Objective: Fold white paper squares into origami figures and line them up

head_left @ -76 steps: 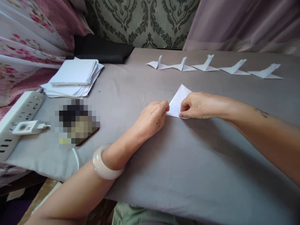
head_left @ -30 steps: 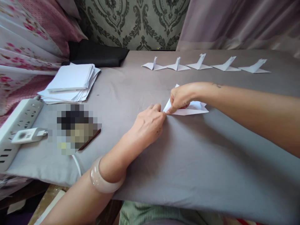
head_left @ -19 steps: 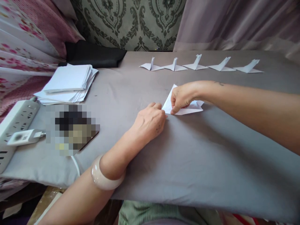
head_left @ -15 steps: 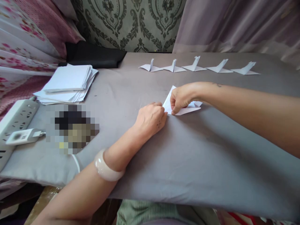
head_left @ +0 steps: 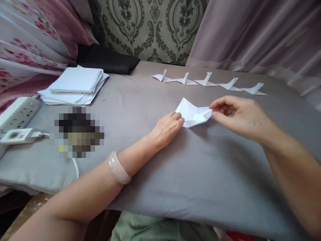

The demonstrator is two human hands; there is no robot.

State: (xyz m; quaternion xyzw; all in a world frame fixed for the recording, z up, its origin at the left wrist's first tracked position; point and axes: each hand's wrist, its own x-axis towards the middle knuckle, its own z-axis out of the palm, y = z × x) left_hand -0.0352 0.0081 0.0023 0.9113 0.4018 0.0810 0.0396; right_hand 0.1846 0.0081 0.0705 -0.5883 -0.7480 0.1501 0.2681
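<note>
A partly folded sheet of white paper [head_left: 192, 113] lies on the grey cloth, its folds spread and its right end raised a little. My left hand [head_left: 168, 128], with a pale bangle on the wrist, is closed on the paper's left end, fingertips pressed against it. At the right end, my right hand [head_left: 237, 113] pinches the paper's tip between thumb and index finger. The other fingers of that hand are curled. Behind the paper stand several folded paper figures [head_left: 207, 80] in a row, each with an upright part and flat wings.
A stack of white paper [head_left: 75, 82] sits at the back left, beside a folded black cloth [head_left: 105, 59]. Along the left edge lie a white power strip [head_left: 21, 110] and a plugged-in charger [head_left: 21, 135]. A blurred-out object [head_left: 80, 132] rests near them. Curtains hang behind.
My right hand has moved right from the paper's middle to its right tip, uncovering the opened folds. My left hand stays at the left end. The view has shifted slightly.
</note>
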